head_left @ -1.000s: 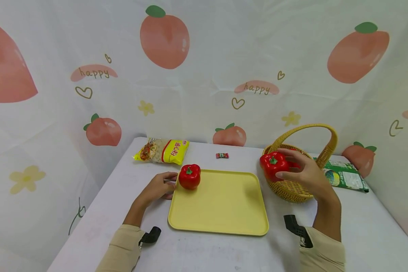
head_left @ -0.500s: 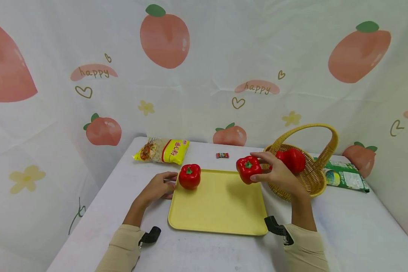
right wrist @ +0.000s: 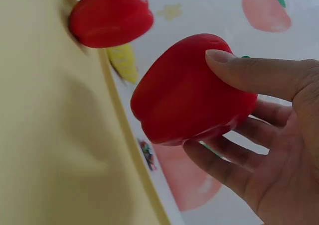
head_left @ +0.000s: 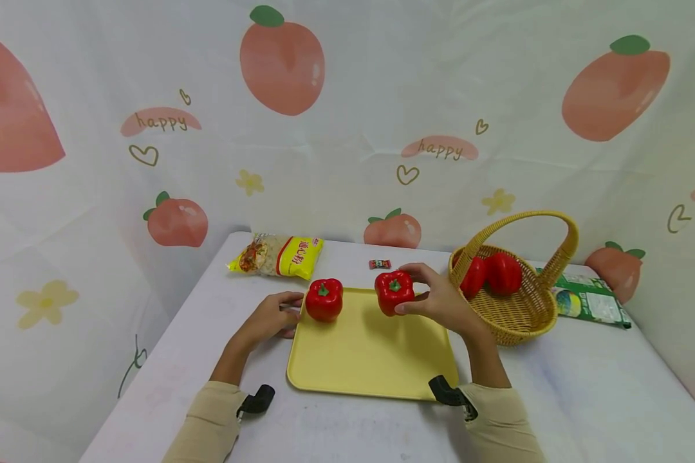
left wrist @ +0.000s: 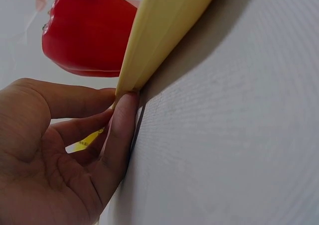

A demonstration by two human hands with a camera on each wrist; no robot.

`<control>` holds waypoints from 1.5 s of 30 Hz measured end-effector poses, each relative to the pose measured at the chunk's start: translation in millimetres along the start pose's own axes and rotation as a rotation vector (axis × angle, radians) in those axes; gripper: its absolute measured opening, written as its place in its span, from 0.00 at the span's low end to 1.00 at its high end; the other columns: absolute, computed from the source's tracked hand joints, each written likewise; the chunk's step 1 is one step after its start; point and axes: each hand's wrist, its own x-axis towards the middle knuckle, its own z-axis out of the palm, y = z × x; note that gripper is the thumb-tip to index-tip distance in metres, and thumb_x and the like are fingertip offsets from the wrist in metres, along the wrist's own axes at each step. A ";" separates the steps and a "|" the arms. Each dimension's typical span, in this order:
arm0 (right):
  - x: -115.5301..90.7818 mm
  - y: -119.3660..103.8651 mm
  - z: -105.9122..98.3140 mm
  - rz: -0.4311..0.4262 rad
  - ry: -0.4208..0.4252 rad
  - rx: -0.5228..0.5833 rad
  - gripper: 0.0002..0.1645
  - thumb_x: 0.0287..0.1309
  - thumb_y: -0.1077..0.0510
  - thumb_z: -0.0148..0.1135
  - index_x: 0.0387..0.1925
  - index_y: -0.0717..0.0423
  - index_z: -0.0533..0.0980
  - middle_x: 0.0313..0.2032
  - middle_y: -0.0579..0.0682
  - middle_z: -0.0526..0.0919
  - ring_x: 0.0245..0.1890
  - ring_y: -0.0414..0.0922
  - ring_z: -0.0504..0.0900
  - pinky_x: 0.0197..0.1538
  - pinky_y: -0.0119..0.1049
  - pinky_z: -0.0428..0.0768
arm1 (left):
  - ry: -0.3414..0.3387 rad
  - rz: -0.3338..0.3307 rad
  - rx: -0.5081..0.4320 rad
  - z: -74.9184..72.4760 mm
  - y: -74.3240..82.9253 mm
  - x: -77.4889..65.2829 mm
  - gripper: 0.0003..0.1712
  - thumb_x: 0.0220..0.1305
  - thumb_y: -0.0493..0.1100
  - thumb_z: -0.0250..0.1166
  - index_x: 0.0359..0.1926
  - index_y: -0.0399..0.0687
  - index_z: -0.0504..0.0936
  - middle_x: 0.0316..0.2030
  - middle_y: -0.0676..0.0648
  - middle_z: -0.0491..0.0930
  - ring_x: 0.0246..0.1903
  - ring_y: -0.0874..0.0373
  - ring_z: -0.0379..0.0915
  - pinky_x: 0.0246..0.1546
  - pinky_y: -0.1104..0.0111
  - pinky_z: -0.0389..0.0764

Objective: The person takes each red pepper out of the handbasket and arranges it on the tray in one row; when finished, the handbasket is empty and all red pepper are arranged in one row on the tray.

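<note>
A red bell pepper (head_left: 394, 292) with a green stem is gripped between the thumb and fingers of my right hand (head_left: 443, 302), held above the right part of the yellow tray (head_left: 370, 360). In the right wrist view that bell pepper (right wrist: 187, 93) shows its underside towards the tray. My left hand (head_left: 271, 316) pinches the tray's left edge; the left wrist view has thumb and fingers on the tray rim (left wrist: 130, 60). Another red bell pepper (head_left: 324, 300) stands upright in the tray's back left corner, close to my left hand.
A wicker basket (head_left: 512, 315) with a tall handle stands right of the tray, with red bell peppers (head_left: 502, 273) inside. Behind it lies a green packet (head_left: 591, 299). At the back are a yellow pasta bag (head_left: 278, 256) and a small red wrapped sweet (head_left: 379, 264).
My right hand has carried its bell pepper leftwards from over the basket to above the tray, uncovering the peppers in the basket. The left hand has kept its place at the tray edge.
</note>
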 end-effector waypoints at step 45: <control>16.3 -0.7 61.8 0.015 -0.001 -0.163 0.53 0.54 0.52 0.83 0.77 0.54 0.67 0.72 0.54 0.74 0.68 0.58 0.76 0.67 0.56 0.81 | -0.005 0.011 -0.026 -0.3 -0.1 -0.3 0.33 0.68 0.36 0.63 0.73 0.39 0.74 0.67 0.37 0.77 0.52 0.51 0.81 0.41 0.63 0.91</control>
